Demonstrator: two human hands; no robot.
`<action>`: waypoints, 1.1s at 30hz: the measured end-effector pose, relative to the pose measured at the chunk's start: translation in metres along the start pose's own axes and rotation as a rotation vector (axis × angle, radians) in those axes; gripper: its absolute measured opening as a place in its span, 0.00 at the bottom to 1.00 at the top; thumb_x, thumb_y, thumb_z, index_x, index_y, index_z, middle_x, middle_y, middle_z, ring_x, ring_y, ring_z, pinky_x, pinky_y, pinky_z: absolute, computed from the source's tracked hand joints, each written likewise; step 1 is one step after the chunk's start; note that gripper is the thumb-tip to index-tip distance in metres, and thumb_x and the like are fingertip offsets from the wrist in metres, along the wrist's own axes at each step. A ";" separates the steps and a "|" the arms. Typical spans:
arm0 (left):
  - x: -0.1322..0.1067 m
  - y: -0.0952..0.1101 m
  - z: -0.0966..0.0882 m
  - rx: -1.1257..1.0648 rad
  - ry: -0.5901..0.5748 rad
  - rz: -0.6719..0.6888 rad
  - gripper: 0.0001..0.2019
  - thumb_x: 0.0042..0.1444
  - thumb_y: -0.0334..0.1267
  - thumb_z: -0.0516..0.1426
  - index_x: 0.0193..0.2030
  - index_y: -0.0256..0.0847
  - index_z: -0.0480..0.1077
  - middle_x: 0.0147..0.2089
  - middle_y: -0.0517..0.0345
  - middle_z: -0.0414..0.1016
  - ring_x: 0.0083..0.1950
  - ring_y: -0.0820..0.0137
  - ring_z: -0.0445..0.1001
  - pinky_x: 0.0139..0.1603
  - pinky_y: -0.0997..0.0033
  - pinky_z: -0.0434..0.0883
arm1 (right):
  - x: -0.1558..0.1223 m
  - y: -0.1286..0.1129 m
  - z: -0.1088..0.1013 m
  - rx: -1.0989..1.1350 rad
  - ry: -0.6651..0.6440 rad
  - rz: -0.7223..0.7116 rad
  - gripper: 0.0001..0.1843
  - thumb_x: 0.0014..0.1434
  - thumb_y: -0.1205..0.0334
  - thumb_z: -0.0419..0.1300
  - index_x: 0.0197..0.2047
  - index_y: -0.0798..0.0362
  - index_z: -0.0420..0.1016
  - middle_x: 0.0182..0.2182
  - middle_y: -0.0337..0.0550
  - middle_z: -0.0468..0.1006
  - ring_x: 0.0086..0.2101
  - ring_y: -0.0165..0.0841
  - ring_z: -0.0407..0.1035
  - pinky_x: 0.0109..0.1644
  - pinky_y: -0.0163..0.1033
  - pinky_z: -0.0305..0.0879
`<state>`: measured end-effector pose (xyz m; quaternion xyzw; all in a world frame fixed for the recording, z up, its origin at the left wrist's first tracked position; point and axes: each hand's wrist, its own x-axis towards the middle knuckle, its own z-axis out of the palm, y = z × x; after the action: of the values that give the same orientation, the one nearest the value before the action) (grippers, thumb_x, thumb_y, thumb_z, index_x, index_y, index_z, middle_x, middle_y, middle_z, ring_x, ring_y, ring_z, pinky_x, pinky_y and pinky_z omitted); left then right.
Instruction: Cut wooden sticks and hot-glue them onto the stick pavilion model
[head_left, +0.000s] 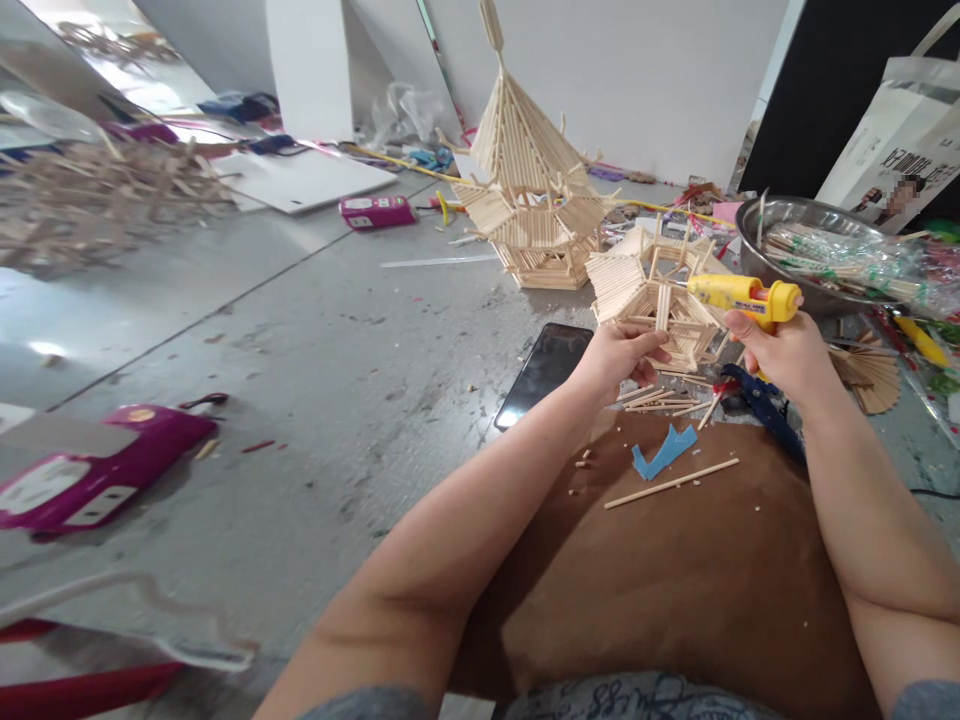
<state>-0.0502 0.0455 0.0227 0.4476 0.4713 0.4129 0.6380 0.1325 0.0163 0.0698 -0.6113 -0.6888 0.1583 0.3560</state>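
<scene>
My right hand (787, 355) is closed round the handle of a yellow hot glue gun (739, 293). Its nozzle points left, at the top of a few short wooden sticks (663, 306) standing side by side. My left hand (622, 358) pinches these sticks near their lower end. Right behind them is a small many-sided model of wooden sticks (619, 285) with slatted roof panels and an open top. Below the hands lie loose cut sticks (652, 399) and a dark blue hand tool (765, 410), partly hidden by my right forearm.
A taller stick pagoda (536, 150) with a pointed roof stands behind. A black phone (541, 375) lies left of my left hand. The brown sheet (675, 590) before me carries a blue scrap (664, 452) and a long stick (671, 484). Purple power strips (112, 465) and a metal bowl (757, 225) sit around.
</scene>
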 end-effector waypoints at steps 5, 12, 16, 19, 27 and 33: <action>-0.003 0.002 0.001 0.036 0.015 -0.002 0.07 0.49 0.36 0.58 0.28 0.33 0.70 0.22 0.58 0.72 0.12 0.82 0.62 0.15 0.78 0.57 | 0.000 0.001 0.000 -0.004 -0.006 -0.004 0.25 0.48 0.38 0.52 0.19 0.52 0.66 0.08 0.34 0.62 0.14 0.28 0.61 0.21 0.35 0.57; -0.022 0.019 -0.014 0.695 0.006 0.124 0.13 0.47 0.36 0.55 0.14 0.38 0.63 0.13 0.62 0.62 0.14 0.81 0.55 0.18 0.78 0.51 | -0.001 0.003 -0.004 0.052 -0.010 0.032 0.24 0.47 0.38 0.52 0.23 0.53 0.66 0.11 0.34 0.63 0.14 0.27 0.61 0.22 0.35 0.58; -0.025 0.010 -0.024 1.088 0.017 0.245 0.08 0.37 0.29 0.59 0.13 0.40 0.64 0.15 0.61 0.62 0.18 0.77 0.55 0.21 0.77 0.48 | -0.003 0.001 -0.006 0.071 -0.017 0.042 0.24 0.48 0.38 0.53 0.23 0.53 0.66 0.13 0.35 0.65 0.15 0.27 0.60 0.22 0.36 0.58; -0.021 -0.005 -0.027 1.228 0.056 0.224 0.08 0.37 0.27 0.57 0.13 0.40 0.63 0.16 0.58 0.62 0.20 0.74 0.60 0.22 0.76 0.52 | -0.004 0.001 -0.007 0.065 -0.022 0.034 0.23 0.48 0.39 0.53 0.24 0.52 0.67 0.14 0.36 0.66 0.15 0.27 0.61 0.22 0.36 0.58; -0.014 -0.015 -0.023 1.638 -0.183 0.143 0.09 0.45 0.28 0.49 0.29 0.38 0.70 0.37 0.45 0.74 0.37 0.59 0.73 0.34 0.64 0.67 | -0.004 0.007 -0.010 0.116 0.003 0.016 0.24 0.47 0.39 0.54 0.26 0.53 0.69 0.14 0.36 0.66 0.15 0.27 0.62 0.20 0.34 0.58; -0.022 0.001 -0.025 1.640 -0.181 0.173 0.11 0.45 0.28 0.48 0.33 0.37 0.69 0.34 0.46 0.74 0.36 0.60 0.73 0.31 0.68 0.66 | -0.003 0.015 -0.010 0.150 0.031 0.027 0.23 0.45 0.39 0.56 0.26 0.54 0.68 0.14 0.37 0.67 0.15 0.27 0.61 0.19 0.34 0.58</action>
<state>-0.0790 0.0293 0.0251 0.8370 0.5333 -0.0517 0.1107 0.1505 0.0144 0.0657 -0.5945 -0.6611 0.2045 0.4094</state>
